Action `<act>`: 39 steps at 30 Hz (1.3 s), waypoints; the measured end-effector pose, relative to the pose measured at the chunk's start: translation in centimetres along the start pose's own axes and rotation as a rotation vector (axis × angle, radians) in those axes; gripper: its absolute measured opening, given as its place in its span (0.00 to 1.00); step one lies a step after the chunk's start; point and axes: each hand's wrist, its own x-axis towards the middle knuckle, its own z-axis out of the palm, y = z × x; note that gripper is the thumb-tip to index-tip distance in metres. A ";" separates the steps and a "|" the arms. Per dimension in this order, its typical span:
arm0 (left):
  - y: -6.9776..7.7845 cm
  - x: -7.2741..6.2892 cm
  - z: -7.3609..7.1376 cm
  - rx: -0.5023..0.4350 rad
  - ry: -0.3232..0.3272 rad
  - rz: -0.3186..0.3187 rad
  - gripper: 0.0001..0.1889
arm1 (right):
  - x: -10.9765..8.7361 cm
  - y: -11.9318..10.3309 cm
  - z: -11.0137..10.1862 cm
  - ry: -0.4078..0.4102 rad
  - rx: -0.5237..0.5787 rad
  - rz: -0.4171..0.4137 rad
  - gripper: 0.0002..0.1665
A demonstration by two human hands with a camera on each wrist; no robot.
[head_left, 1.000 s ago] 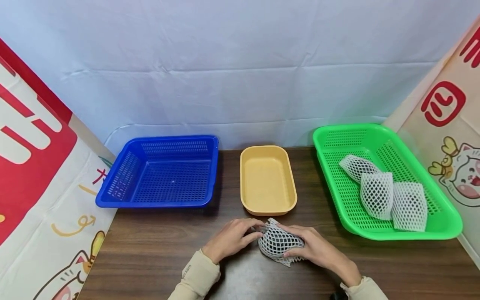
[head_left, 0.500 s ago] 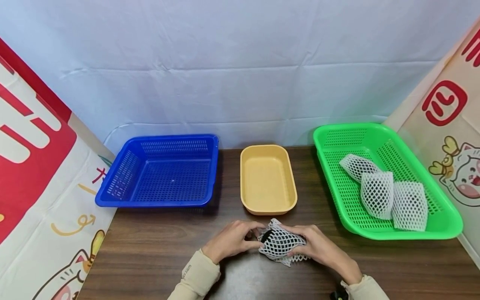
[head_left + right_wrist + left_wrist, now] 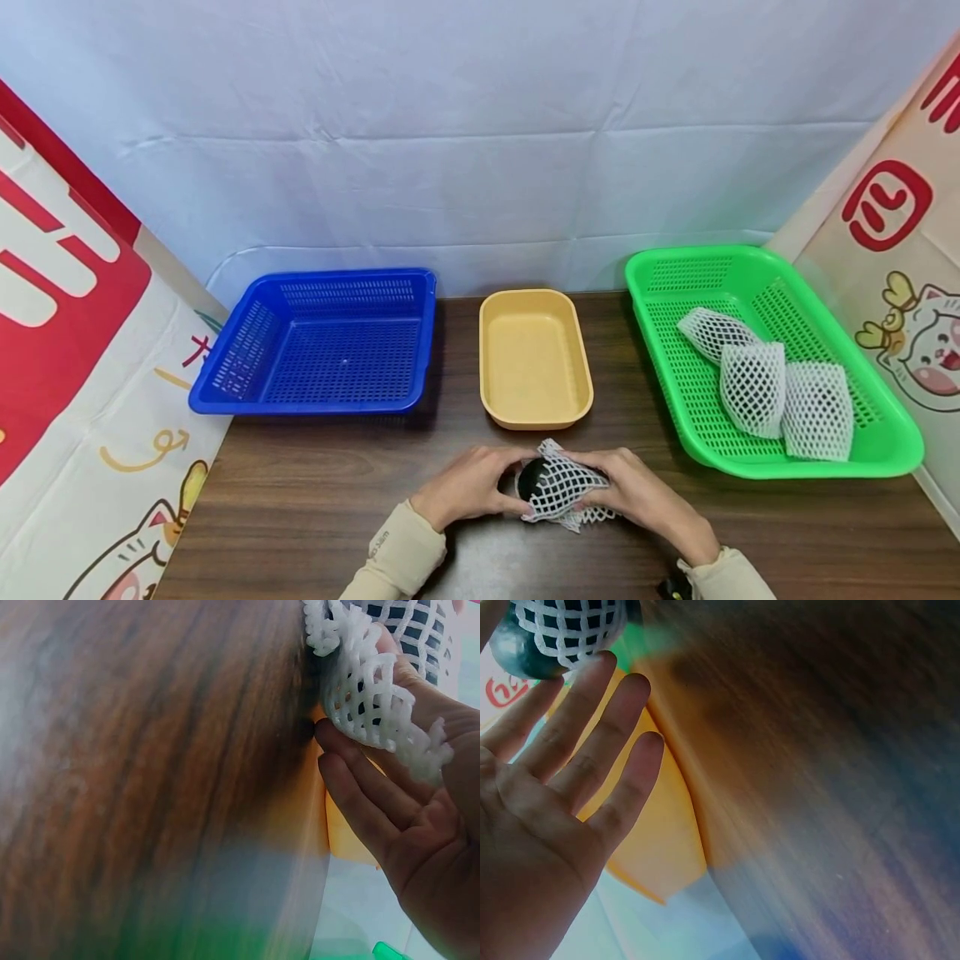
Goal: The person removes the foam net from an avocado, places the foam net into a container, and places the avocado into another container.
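A dark, glossy round object (image 3: 529, 479), its kind unclear, lies partly inside a white foam net sleeve (image 3: 564, 487) on the table, in front of the yellow tray. Its left end is bare; the net covers the rest. My left hand (image 3: 474, 483) holds this end between thumb and fingers, the thumb at the net's lower edge. In the left wrist view, fingertips (image 3: 600, 664) touch the dark surface (image 3: 525, 652) and net. From the right, my right hand (image 3: 630, 490) grips the netted part, thumb below and fingers above. Loose net (image 3: 367, 697) hangs beside its palm in the right wrist view.
Behind the hands stands a yellow tray (image 3: 536, 422). A blue basket (image 3: 300, 408) is at the left. In the green basket (image 3: 675, 433) at the right lie several netted bundles (image 3: 752, 392). A white cloth (image 3: 480, 167) hangs behind the wooden table (image 3: 315, 492).
The net has drawn back to the right from the dark object's left end, baring more of it. My left fingers have moved around that end. My right hand has kept its hold.
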 end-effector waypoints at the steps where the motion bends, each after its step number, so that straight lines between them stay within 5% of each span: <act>1: 0.0 0.0 0.0 0.013 -0.003 -0.004 0.37 | 0.0 0.0 0.0 0.001 -0.010 0.004 0.38; 16: 0.6 0.1 0.7 0.147 -0.043 -0.085 0.41 | 0.0 -0.3 0.1 -0.003 -0.034 0.066 0.27; 27: 0.2 -0.2 -0.2 0.063 0.017 -0.037 0.39 | 0.1 -0.3 0.4 0.044 -0.014 -0.005 0.25; 32: 0.3 -0.5 -1.1 0.003 0.027 -0.066 0.39 | 0.1 -0.6 0.1 0.095 0.003 -0.028 0.28; 39: 0.3 -1.1 -2.7 -0.061 0.148 -0.088 0.38 | 0.1 -1.2 -0.9 0.197 0.062 -0.005 0.37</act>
